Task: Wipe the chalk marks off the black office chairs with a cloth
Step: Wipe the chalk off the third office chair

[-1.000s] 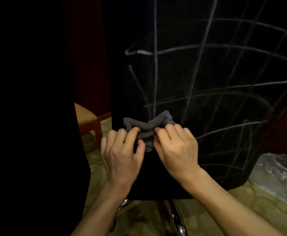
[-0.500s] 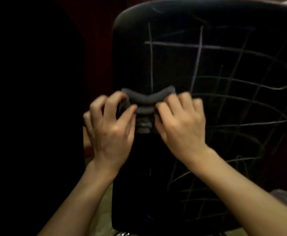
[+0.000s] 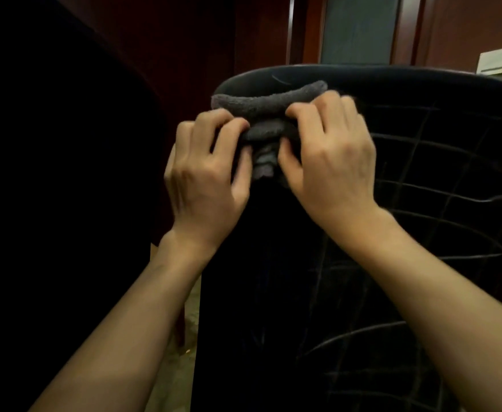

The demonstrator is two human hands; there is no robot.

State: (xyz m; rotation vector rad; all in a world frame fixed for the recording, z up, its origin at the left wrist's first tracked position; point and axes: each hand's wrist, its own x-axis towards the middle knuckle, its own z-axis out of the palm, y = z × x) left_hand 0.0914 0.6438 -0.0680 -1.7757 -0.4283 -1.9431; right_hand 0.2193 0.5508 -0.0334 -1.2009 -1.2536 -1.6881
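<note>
Your left hand (image 3: pixel 205 176) and right hand (image 3: pixel 330 162) both have fingers curled into the bunched grey cloth (image 3: pixel 266 114), pressing it against the chair back (image 3: pixel 273 263) near its top left corner. The strip under and below the cloth looks mostly clean, only faint smears. To the right, the chalk marks (image 3: pixel 440 197) form a dense grid of lines running down the back, untouched. Judging by that, most of this back is left to do. A second dark chair (image 3: pixel 65 173) sits left; its surface is too dark to read.

Head view, close, facing chair back (image 3: pixel 362 263).
</note>
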